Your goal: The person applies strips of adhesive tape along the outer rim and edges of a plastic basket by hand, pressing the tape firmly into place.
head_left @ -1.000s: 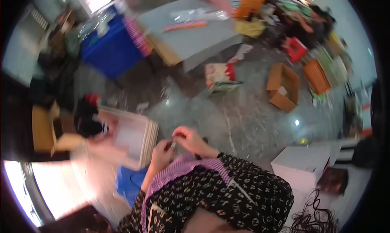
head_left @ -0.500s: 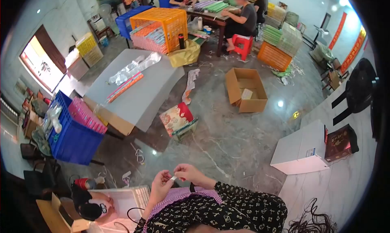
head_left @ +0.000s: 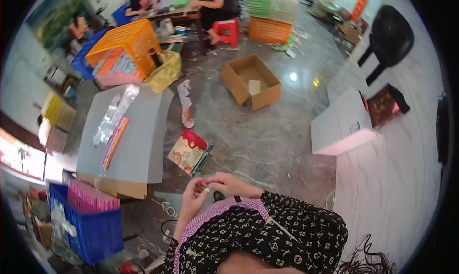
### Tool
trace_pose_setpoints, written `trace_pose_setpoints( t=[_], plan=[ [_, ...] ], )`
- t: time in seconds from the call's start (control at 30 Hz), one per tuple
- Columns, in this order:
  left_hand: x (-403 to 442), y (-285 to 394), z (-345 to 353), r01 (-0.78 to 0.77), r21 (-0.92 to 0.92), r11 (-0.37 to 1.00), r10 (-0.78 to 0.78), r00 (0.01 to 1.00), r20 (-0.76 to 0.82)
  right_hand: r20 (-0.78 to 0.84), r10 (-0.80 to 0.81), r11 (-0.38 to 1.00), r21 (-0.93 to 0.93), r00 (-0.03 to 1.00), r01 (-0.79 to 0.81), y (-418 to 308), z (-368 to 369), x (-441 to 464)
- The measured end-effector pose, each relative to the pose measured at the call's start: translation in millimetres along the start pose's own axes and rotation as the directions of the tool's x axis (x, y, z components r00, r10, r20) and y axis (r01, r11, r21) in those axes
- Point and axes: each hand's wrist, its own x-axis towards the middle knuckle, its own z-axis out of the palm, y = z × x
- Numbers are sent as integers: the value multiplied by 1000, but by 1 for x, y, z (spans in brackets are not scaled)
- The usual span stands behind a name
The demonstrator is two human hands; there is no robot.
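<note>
You hold your left hand [head_left: 192, 198] and right hand [head_left: 228, 184] close together in front of your body, fingertips nearly meeting, both narrowed to a pinch on a small pale piece [head_left: 207, 189]. The piece sits between the fingertips, just above the checked apron [head_left: 217, 209]; it is too small to tell what it is, and your fingers hide part of it. Holding it from both sides likely keeps so slight a thing steady and lets you turn it finely, and keeping it low and near your lap probably spares your arms and puts it in easy sight.

Ahead to your left, the table [head_left: 138, 135] carries clear plastic wrapping [head_left: 114, 114] with orange and pink strips [head_left: 114, 144] lying beside it, perhaps set flat so that they stay straight. Pink bundles [head_left: 93, 197] stand packed side by side in the blue crate [head_left: 98, 233], whose walls seem to keep them together. The cardboard box [head_left: 251, 80] sits open on the floor, well apart from your hands, its mouth upward, which leaves its inside easy to reach.
</note>
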Motion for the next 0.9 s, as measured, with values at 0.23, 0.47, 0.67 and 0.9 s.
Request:
trace_pose_setpoints(
  t=[0.23,0.47,0.67,0.9],
  plan=[
    [117,17,19,-24,-25,999,30,949,313,-228,35,999,-21,973,-41,-6,-62,22],
    [229,33,90,66,-108,992,-15,907,420,-322,74,993,-61,944,-99,24,-177,50],
    [336,120,122,-237,76,968,213,947,239,-272,74,985,-130,959,-112,59,-315,73],
    [374,327,129,-844,83,531,845,534,31,-373,310,950,98,875,-295,101,-431,98]
  ],
)
